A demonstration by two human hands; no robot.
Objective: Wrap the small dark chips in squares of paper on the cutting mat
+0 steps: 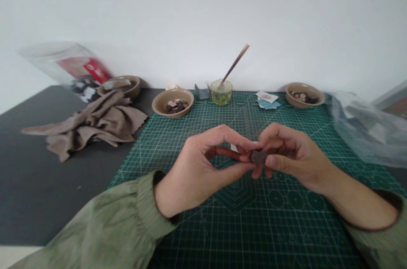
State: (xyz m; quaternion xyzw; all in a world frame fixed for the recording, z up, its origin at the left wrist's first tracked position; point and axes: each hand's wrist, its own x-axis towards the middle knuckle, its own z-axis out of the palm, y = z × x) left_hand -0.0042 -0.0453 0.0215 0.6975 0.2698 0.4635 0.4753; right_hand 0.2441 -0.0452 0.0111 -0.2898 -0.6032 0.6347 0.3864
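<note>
A small dark-brown piece (259, 157), roundish with a flat face, is held between my two hands above the green cutting mat (197, 235). My left hand (206, 161) pinches it from the left, thumb below and fingers above. From the other side, the thumb and forefinger of my right hand (294, 156) close on its edge. What kind of piece it is, I cannot make out. Part of a white slip of paper (234, 148) shows behind the fingers; the rest is hidden.
Tan bowls with small brown and beige pieces stand at the back left (157, 106) and back right (321, 98). Between them are a yellow-green glass cup (221, 95) holding a stick and some paper cards (267, 102). A brown cloth (98, 120) lies left, a plastic bag (369, 129) right.
</note>
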